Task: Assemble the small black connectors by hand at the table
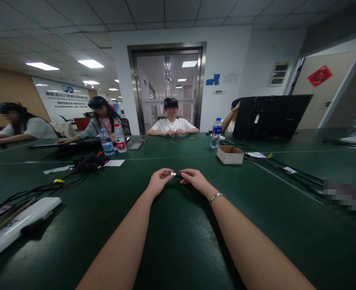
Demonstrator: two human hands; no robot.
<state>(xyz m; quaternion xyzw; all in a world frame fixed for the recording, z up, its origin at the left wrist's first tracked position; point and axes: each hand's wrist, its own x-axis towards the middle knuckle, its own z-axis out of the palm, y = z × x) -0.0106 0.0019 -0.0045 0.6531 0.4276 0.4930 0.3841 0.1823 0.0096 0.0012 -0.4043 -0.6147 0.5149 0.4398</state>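
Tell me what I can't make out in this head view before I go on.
- Small black-and-silver part: too small to identify; the left hand and right hand cover its ends.
- Open brown cardboard box: its walls hide the contents.
- Grey patch on the dark green table: pixelated.
- Long white plastic device: cut off by the left edge.
- Fourth person: hidden behind the black monitor.

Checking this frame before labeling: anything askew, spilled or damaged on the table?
Nothing spilled or damaged. Both hands, left hand and right hand, hold a small dark object between them over the green table. Loose cables sprawl at left; water bottles stand upright.
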